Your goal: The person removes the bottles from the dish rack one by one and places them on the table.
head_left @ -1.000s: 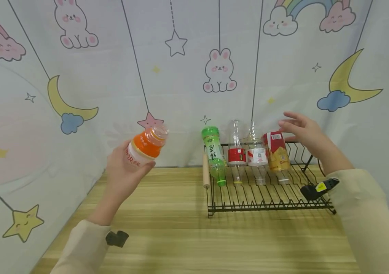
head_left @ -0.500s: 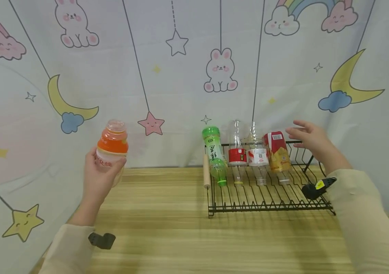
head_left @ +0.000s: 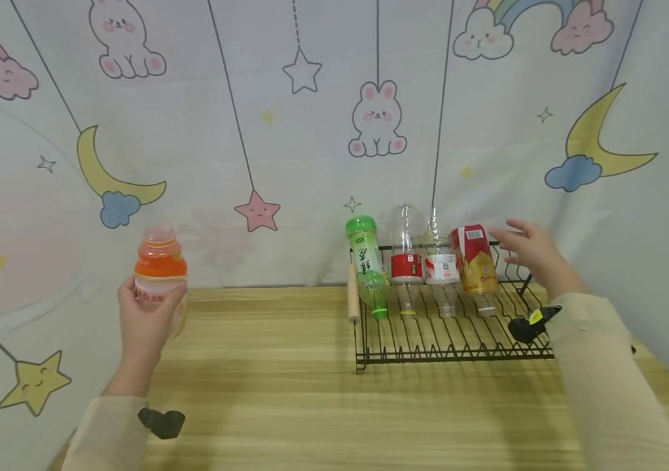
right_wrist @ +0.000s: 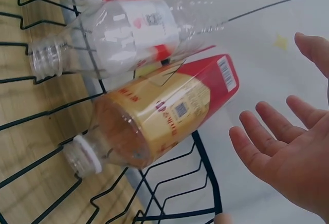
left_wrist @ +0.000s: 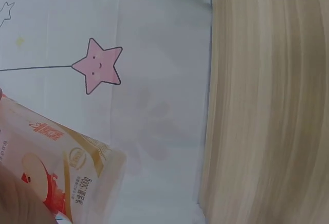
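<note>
My left hand (head_left: pixel 144 320) grips a plastic bottle (head_left: pixel 160 265) with an orange and white label, held mouth up at the left, over the back of the table. The left wrist view shows the same bottle's label (left_wrist: pixel 77 167) with an apple picture on it. Over at the rack's right end, my right hand (head_left: pixel 537 258) has its fingers loosely extended and holds nothing. Nearest to it is a red and gold bottle (right_wrist: pixel 175 111), leaning neck down in the rack, a small gap away from the fingertips.
A black wire dish rack (head_left: pixel 458 358) with a wooden handle (head_left: pixel 354 294) stands at the right. It also holds a green bottle (head_left: pixel 370 261), a red-labelled clear bottle (head_left: pixel 407 268) and a white-labelled clear bottle (head_left: pixel 442 268), all neck down. A printed curtain (head_left: pixel 311 150) hangs behind the table (head_left: pixel 287 405).
My left hand has carried the orange bottle left and slightly down, turning it from tilted to nearly upright. My right hand has drawn slightly away from the red and gold bottle, and lower.
</note>
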`<state>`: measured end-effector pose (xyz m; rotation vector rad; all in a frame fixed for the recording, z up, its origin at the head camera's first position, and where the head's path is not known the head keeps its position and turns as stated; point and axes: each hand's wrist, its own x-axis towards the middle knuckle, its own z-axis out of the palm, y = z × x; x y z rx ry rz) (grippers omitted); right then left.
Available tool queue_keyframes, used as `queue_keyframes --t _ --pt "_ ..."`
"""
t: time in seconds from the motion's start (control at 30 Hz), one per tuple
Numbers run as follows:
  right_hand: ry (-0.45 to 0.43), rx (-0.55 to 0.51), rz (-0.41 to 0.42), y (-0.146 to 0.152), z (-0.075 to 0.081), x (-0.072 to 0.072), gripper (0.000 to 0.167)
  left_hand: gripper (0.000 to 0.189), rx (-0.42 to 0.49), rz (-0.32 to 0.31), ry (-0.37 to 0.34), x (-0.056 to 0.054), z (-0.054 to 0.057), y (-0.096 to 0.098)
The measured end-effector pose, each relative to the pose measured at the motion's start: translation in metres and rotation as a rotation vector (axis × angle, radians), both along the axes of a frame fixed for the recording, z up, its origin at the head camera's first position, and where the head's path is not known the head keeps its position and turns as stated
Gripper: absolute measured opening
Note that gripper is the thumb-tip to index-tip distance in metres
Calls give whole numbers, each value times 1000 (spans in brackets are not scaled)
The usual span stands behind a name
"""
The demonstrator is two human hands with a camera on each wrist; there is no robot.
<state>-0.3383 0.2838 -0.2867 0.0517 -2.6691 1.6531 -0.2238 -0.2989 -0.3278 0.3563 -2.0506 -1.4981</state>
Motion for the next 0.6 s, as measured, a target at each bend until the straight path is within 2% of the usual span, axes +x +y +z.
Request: queue_keyframes --t 0.27,0.6 --pt "-43 -17 -36 8 -20 -7 95 81 53 13 -33 2 -11 -10" --pt "-145 8 -3 10 -25 -9 98 82 91 44 -49 0 -31 -20"
